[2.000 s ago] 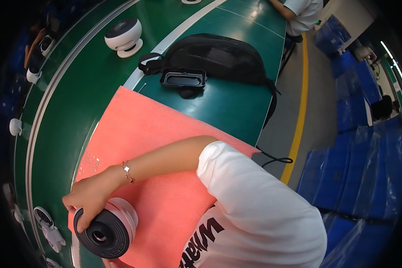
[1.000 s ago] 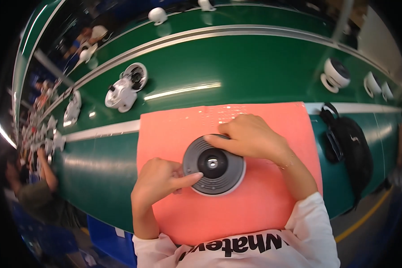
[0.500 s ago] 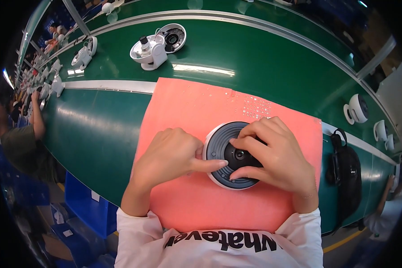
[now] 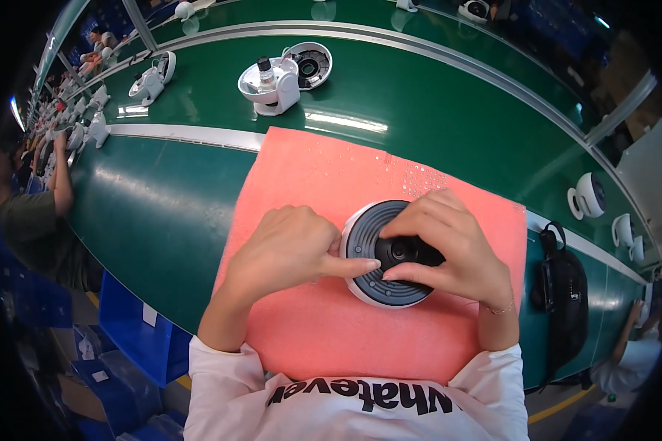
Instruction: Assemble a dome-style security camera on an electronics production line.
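Item one: a round housing, white shell with a grey ridged face and dark centre, lying face up on a pink mat, right of the mat's middle. Handling, by my guess: stiff moulded plastic, moderate in weight, smooth and a little slippery on the white side; the ridges should give the thumb better purchase. The lens-like centre looks the delicate part. Best hold: opposite sides of the outer rim, clear of that centre.

Left hand: grasping the housing at its left rim, thumb laid across the ridged face, the fingers mostly hidden.

Right hand: curved over the right side, thumb and forefinger set about the dark centre; whether it pinches or merely rests there, I cannot tell.

Beyond the hands: small shiny pieces, many, at the mat's far edge. On the green belt, an opened white unit, its round cover beside it; to the right, a white unit with a dark face. On the bench at right, a black bag. At left, a co-worker's dark sleeve; below, a blue bin.
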A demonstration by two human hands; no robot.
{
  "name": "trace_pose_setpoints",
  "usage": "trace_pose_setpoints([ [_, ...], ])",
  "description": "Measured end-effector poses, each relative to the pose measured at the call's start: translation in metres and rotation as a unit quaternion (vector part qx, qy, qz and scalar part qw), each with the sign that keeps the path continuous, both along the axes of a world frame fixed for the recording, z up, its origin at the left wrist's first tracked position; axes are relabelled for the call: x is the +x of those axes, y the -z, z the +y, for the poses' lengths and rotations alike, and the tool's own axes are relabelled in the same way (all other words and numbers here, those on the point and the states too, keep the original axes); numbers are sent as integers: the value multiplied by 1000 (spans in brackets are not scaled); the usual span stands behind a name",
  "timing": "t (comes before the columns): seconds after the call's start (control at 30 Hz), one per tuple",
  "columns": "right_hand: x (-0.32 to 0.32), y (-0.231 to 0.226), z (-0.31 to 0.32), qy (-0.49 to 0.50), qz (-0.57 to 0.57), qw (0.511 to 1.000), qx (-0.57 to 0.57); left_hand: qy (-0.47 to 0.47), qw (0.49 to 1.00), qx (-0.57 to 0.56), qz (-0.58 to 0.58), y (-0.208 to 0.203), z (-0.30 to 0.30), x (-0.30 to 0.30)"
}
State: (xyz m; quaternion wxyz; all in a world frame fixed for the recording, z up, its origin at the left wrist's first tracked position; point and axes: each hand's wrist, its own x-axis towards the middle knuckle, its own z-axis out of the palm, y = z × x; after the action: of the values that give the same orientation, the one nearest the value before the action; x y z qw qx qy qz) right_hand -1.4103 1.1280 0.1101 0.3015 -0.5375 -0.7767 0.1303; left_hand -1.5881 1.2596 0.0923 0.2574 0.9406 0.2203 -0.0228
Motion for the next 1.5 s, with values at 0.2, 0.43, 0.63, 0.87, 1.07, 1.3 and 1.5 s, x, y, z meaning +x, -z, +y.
trace_pose_setpoints([
  [0.2, -12, 3, 3, -73, -12, 997, 3, -1, 1000, 1, 20, -2, 6, -14],
  [0.43, -14, 22, 25, 178, 126, 976, 25, -44, 996, -61, 50, -1, 12, -21],
  [0.63, -17, 21, 31, 175, 183, 938, -237, -106, 921, -352, -129, 40, -10, -43],
  [0.87, -51, -4, 21, 132, 190, 969, -90, -81, 904, -286, -306, 8, -28, -58],
  [1.07, -55, -13, 21, 139, 184, 973, 8, -43, 921, -195, -335, -3, -19, -62],
  [1.3, -54, -18, 23, 75, 325, 941, 63, -19, 754, -399, -521, -8, 35, -47],
  [1.5, -66, -10, 35, 160, 256, 932, 201, -112, 536, -508, -665, -4, 14, 31],
])
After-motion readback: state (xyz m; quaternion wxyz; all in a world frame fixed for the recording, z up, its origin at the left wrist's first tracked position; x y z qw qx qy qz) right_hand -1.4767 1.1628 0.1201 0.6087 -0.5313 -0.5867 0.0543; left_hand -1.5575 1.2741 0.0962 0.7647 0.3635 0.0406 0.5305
